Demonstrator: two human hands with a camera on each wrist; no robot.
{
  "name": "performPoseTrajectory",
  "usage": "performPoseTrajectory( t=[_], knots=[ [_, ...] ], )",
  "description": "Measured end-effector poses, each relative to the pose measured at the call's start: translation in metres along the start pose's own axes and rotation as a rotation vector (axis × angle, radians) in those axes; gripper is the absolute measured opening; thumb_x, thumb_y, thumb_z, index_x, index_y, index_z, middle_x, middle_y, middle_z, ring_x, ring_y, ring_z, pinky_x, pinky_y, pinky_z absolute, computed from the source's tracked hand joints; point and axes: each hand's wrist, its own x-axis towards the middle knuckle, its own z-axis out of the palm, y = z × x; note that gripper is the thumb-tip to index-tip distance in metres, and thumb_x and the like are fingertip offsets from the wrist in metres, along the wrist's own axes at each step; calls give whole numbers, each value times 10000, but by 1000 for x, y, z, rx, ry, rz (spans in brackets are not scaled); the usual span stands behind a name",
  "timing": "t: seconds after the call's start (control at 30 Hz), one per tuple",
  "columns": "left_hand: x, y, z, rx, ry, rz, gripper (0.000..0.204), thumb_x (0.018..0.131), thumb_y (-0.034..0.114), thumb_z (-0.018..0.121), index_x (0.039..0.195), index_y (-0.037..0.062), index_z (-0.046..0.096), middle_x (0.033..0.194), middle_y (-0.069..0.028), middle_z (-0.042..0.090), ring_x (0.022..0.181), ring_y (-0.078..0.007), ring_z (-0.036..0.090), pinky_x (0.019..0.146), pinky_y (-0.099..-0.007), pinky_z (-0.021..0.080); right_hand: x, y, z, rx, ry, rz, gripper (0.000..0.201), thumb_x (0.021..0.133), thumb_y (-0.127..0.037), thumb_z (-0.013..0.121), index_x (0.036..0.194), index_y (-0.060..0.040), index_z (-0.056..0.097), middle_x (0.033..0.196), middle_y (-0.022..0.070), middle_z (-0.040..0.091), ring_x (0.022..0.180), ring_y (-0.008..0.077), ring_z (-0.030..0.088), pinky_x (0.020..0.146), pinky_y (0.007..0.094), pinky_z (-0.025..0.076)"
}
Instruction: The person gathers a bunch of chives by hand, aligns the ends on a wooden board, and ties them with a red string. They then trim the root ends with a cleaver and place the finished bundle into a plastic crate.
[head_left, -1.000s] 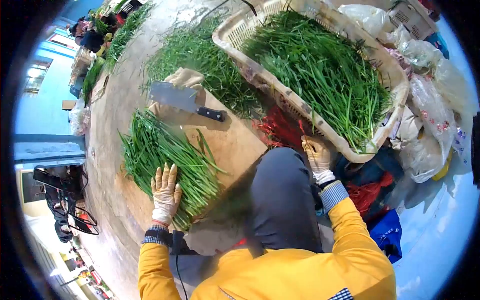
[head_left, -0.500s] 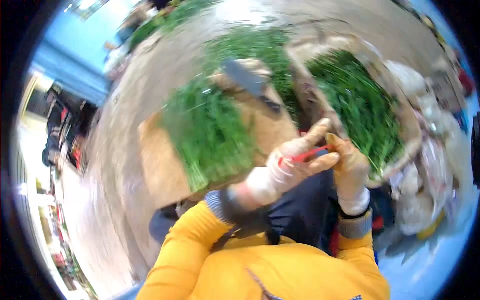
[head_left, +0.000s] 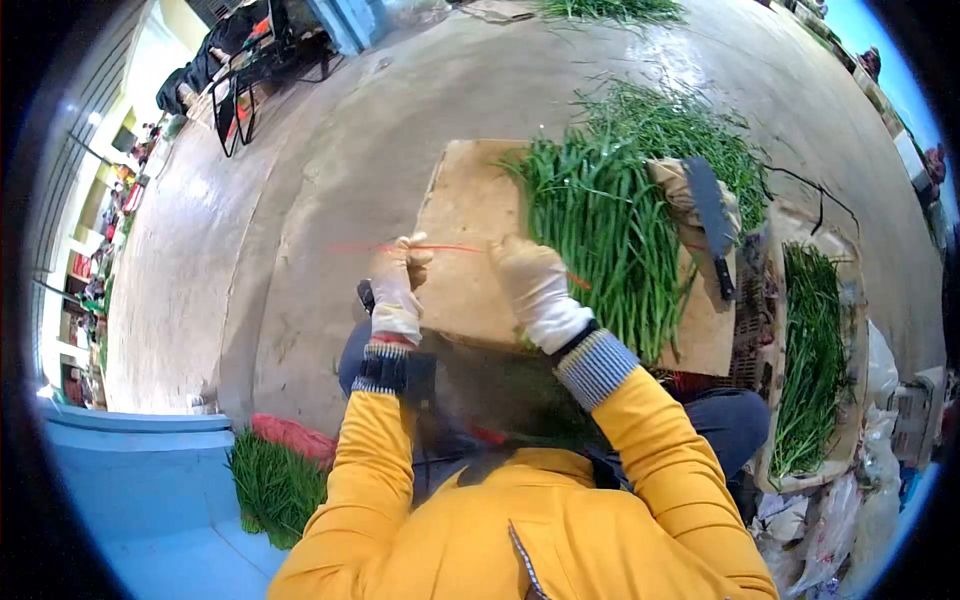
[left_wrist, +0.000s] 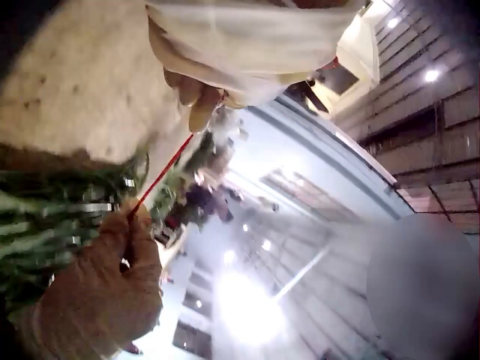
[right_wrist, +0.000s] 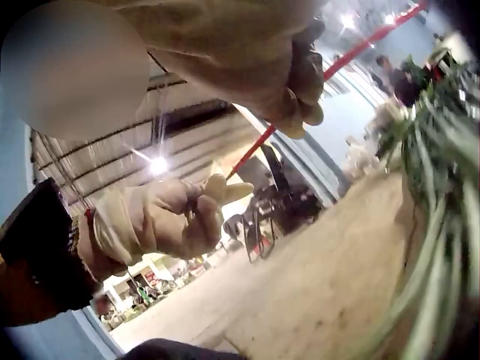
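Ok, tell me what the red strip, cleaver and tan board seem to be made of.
Red strip: likely plastic, smooth-looking, thin and taut. Cleaver: probably steel, dull grey and flat-bladed; its black handle could be plastic or wood. Tan board: perhaps wood, matt, with a mottled face.

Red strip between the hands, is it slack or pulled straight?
Pulled straight: both wrist views show the red strip in a straight line between the left hand and right hand, which both grip it.

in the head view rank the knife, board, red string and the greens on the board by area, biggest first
1. board, counting the part under the greens
2. greens
3. knife
4. red string, long but very thin
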Motion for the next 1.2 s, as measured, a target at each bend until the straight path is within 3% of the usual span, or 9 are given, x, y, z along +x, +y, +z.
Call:
performPoseTrajectory(
  t=[0.2, 0.4, 0.5, 0.53, 0.67, 0.8, 0.93, 0.97, 1.2],
  knots=[
    [-6, -30, -50, 324, 234, -310, 349, 914, 419, 568, 952, 74, 610, 738, -42, 645, 437, -106, 474, 403, -259, 379, -2, -31, 55, 10, -447, 76, 137, 794, -92, 560, 719, -109, 673, 689, 78, 652, 609, 236, 659, 515, 337, 517],
    [-18, -103, -27, 968, 230, 860, 348, 956, 264, 482, 1252, 82, 503, 1173, -102, 587, 1082, -241, 565, 902, -352, 457, -9, -32, 68, -5, -426, 70, 130, 792, -96, 543, 751, -99, 666, 688, 83, 651, 628, 237, 664, 530, 332, 522],
    [-6, -87, 30, 1538, 123, 923, 541, 940, 338, 463, 1428, 148, 331, 1453, -111, 359, 1309, -288, 377, 1062, -416, 307, -18, -29, 59, 59, -433, 75, 135, 825, -98, 524, 869, -94, 651, 735, 85, 641, 644, 241, 661, 529, 338, 522],
    [1, -84, 31, 1495, -76, 564, 628, 941, 366, 422, 1493, 194, 176, 1551, -76, 145, 1408, -299, 186, 1123, -450, 165, -16, -29, 44, 53, -419, 63, 156, 840, -99, 517, 933, -94, 641, 752, 82, 636, 648, 240, 660, 526, 340, 521],
    [17, -95, 12, 1522, -61, 686, 609, 926, 310, 446, 1476, 170, 224, 1522, -86, 230, 1372, -302, 265, 1099, -480, 218, -43, 20, -65, 59, -27, 148, 191, 849, -74, 570, 1027, -114, 625, 757, 26, 613, 632, 155, 624, 503, 269, 500],
    [18, -65, 26, 1323, -27, 1005, 649, 903, 261, 496, 1469, 101, 221, 1506, -89, 271, 1363, -323, 278, 1102, -425, 230, -105, 135, -110, 618, 108, 833, 218, 905, -114, 574, 1100, -34, 629, 991, 92, 663, 828, 134, 619, 757, 244, 502],
    [-6, -17, 105, 1016, -98, 409, 774, 886, 418, 575, 1438, -6, 236, 1434, -265, 311, 1327, -370, 318, 1102, -390, 257, -168, 219, -91, 649, -217, 1051, 323, 948, -274, 534, 1113, -3, 594, 867, -5, 581, 725, 74, 511, 635, 236, 442],
    [94, -146, 85, 442, -280, 322, 1009, 799, 657, 558, 1421, -62, 220, 1373, -335, 352, 1302, -372, 361, 1086, -381, 294, -177, 224, -84, 794, -250, 1119, 333, 951, -300, 525, 1103, -13, 600, 853, -11, 574, 713, 78, 506, 625, 235, 434],
    [33, -56, 174, 833, -361, -279, 904, 716, 627, 689, 1219, -102, 511, 1203, -226, 570, 1167, -258, 517, 960, -343, 417, -142, 206, -35, 901, -223, 1093, 812, 846, -635, 493, 1227, 82, 530, 1262, 246, 539, 1207, 313, 493, 1015, 351, 360]
  ],
)
